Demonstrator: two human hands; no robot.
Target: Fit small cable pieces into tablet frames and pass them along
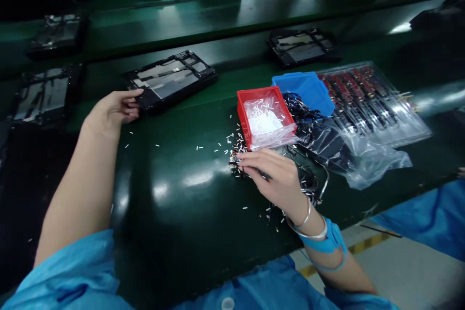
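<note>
My left hand (123,105) grips the near left corner of an opened tablet-like device (169,80). Its inner side faces up, showing silver panels and dark ribbon strips in a black frame. Over on the right, my right hand (274,177) has its fingertips pinched together at a small heap of tiny parts (238,149), mostly white slivers mixed with dark and coppery bits. What lies between those fingertips is too small to make out. Just beyond this hand stands a red bin (244,115) with white slivers in a clear plastic liner.
A blue bin (307,88) with black cables (300,112) adjoins the red one. To its right lie a clear tray (412,128) of red-and-black parts and a plastic bag (374,157). Similar devices rest at left (45,92) and at back (303,47). A blue sleeve (432,218) appears at right.
</note>
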